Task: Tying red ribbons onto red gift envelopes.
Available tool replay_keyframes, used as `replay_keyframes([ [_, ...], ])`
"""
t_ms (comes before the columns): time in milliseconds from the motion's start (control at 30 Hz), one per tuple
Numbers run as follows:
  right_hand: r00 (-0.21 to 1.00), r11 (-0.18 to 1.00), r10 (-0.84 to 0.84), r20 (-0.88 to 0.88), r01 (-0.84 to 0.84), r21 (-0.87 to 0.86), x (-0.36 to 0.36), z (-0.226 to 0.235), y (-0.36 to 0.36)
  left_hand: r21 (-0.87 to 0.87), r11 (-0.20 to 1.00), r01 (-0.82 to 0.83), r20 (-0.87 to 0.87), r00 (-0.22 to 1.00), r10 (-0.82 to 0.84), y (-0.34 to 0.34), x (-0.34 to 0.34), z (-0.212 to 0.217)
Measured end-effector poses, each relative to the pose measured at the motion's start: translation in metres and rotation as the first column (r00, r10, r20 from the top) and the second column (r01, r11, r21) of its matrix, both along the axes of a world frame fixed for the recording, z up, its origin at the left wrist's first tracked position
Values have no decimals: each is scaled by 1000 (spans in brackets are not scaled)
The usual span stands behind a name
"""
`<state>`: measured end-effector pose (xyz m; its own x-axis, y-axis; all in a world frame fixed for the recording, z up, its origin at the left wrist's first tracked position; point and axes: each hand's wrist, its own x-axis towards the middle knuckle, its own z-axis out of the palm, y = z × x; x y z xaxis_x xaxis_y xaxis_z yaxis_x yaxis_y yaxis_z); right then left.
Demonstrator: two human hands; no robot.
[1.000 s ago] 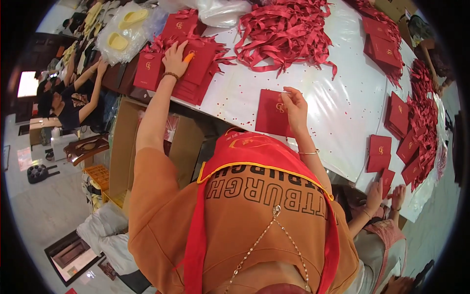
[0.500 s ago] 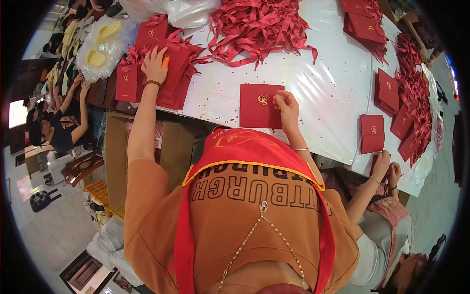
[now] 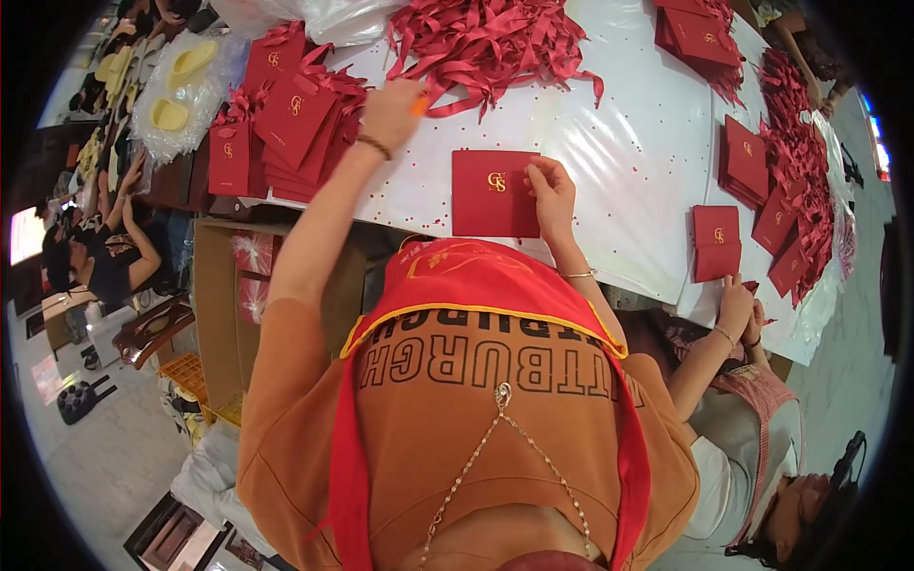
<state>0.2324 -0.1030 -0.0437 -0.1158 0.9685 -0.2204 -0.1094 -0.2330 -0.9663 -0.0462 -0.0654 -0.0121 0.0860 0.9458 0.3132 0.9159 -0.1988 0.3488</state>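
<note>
A flat red paper bag [image 3: 487, 214] with a gold emblem lies on the table in front of me. My right hand [image 3: 552, 190] pinches its right edge, thumb and fingers closed there. At the near edge of a tangled heap of red ribbons [image 3: 495, 48] is my left hand [image 3: 393, 112], something orange on one of its digits. Its fingers are smeared by motion and partly hidden, so their grip is unclear. To the left sits a stack of similar red bags [image 3: 295, 124], with ribbons sticking out along the top.
An open cardboard box [image 3: 217, 314] stands below the table's left edge. Yellow slippers [image 3: 169, 116] in bubble wrap lie at the far left. On the right, a co-worker's hands [image 3: 738, 309] handle red pieces near more bags [image 3: 716, 243] and ribbons. Small red dots speckle the white table cover [image 3: 647, 124].
My left hand has left the bag stack and moved right to the ribbon heap. My right hand still holds the bag's edge. The whole view has shifted slightly.
</note>
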Motion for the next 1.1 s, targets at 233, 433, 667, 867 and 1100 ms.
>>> replay_keyframes([
  [233,996,995,51,77,-57,76,-3,9,-1,2,988,-156,-262,953,151,-10,34,-55],
  [433,988,991,94,122,-104,80,-4,-3,-1,-133,991,-12,-61,998,4,-61,25,-30],
  [667,939,936,208,273,-272,221,-16,6,7,-68,996,-50,-237,971,32,-87,37,-16],
  [867,754,734,213,622,-544,408,-35,12,26,-407,750,-521,-379,843,381,-18,51,-24],
  [1100,562,600,-30,827,-651,464,-38,-11,27,-402,887,-228,178,931,320,-14,22,-50],
])
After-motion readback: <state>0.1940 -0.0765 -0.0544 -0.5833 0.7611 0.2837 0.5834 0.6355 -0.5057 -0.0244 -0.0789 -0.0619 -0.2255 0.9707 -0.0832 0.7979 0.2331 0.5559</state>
